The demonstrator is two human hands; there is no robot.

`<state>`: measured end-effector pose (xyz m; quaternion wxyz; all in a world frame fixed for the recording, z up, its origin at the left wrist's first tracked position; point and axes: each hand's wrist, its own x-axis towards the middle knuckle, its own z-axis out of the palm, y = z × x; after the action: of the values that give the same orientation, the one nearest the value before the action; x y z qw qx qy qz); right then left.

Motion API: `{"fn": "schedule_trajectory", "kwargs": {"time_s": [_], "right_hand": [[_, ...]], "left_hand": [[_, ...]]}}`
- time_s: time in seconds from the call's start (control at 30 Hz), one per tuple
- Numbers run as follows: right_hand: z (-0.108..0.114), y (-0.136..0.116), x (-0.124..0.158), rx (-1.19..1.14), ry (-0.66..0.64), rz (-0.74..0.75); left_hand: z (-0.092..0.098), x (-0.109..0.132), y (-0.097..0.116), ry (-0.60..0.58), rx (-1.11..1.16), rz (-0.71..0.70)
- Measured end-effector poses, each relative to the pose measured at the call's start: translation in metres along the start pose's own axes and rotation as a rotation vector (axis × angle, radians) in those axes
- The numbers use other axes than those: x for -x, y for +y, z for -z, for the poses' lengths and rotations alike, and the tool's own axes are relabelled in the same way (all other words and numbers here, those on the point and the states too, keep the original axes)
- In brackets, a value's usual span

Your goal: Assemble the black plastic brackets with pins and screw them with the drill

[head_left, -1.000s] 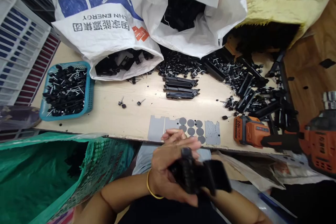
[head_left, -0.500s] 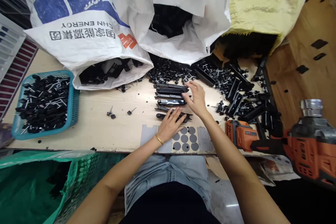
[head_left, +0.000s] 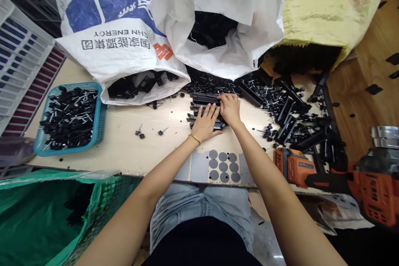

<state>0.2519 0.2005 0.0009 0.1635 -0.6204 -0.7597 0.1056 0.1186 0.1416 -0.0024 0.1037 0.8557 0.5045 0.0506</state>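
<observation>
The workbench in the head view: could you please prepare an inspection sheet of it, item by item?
Surface: pale tabletop, with grey discs near its front edge.
Job's things: row of long black parts, partly covered by the hands.
Clutter: heaped black-headed pins beyond the row; orange power tool at right.
Hands: left hand laid across the parts; right hand at their right ends, fingers bent, grip unclear.
Cables: nothing seen.
Surroundings: blue basket holding more pins, left; white sacks and yellow sack beyond; green bag, lower left.
</observation>
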Motion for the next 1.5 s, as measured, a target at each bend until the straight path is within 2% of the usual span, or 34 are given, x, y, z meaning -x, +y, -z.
{"fn": "schedule_trajectory", "kwargs": {"time_s": [0.13, 0.2, 0.3, 0.37, 0.47, 0.53, 0.6, 0.7, 0.8, 0.9, 0.97, 1.03, 1.07, 1.13, 1.2, 1.3, 1.37, 1.43, 1.5], "right_hand": [[0.006, 0.009, 0.000, -0.118, 0.024, 0.030], [0.014, 0.025, 0.000, -0.144, 0.113, 0.004], [0.026, 0.059, -0.002, -0.016, 0.253, -0.228], [0.033, 0.080, -0.006, 0.116, 0.204, -0.342], [0.046, 0.096, -0.011, 0.211, 0.101, -0.340], [0.060, 0.097, -0.004, 0.174, 0.115, -0.303], [0.076, 0.092, 0.015, 0.057, 0.158, -0.280], [0.092, 0.072, 0.067, -0.200, 0.092, -0.246], [0.089, 0.042, 0.121, -0.390, -0.096, -0.193], [0.073, 0.015, 0.159, -0.486, -0.200, -0.235], [0.064, 0.006, 0.174, -0.535, -0.217, -0.293], [0.060, 0.004, 0.182, -0.584, -0.232, -0.314], [0.061, 0.004, 0.185, -0.598, -0.247, -0.307], [0.065, 0.008, 0.185, -0.589, -0.294, -0.244], [0.070, 0.012, 0.180, -0.528, -0.378, -0.093], [0.071, 0.015, 0.170, -0.306, -0.515, 0.193], [0.069, 0.013, 0.169, -0.117, -0.503, 0.287], [0.065, 0.007, 0.176, -0.006, -0.384, 0.248], [0.060, -0.002, 0.187, 0.000, -0.224, 0.062]], "left_hand": [[0.003, 0.004, -0.003, 0.003, 0.022, -0.024], [0.008, 0.011, -0.001, 0.039, 0.065, -0.062], [0.019, 0.024, -0.003, 0.158, 0.160, -0.142], [0.027, 0.030, -0.018, 0.252, 0.225, -0.113], [0.039, 0.030, -0.066, 0.383, 0.274, 0.124], [0.047, 0.022, -0.109, 0.452, 0.247, 0.381], [0.054, 0.008, -0.150, 0.464, 0.191, 0.639], [0.064, -0.019, -0.190, 0.335, 0.175, 0.857], [0.072, -0.040, -0.200, 0.223, 0.149, 0.914], [0.083, -0.036, -0.194, 0.182, 0.133, 0.888], [0.094, -0.015, -0.186, 0.177, 0.108, 0.841], [0.106, 0.019, -0.174, 0.189, 0.070, 0.755], [0.111, 0.039, -0.165, 0.189, 0.059, 0.678], [0.118, 0.079, -0.142, 0.176, 0.057, 0.436], [0.118, 0.112, -0.113, 0.081, 0.167, 0.208], [0.095, 0.134, -0.064, -0.125, 0.415, 0.088], [0.067, 0.134, -0.034, -0.164, 0.514, 0.125], [0.035, 0.129, -0.010, -0.077, 0.528, 0.241], [0.006, 0.124, 0.007, 0.031, 0.526, 0.308]]}}
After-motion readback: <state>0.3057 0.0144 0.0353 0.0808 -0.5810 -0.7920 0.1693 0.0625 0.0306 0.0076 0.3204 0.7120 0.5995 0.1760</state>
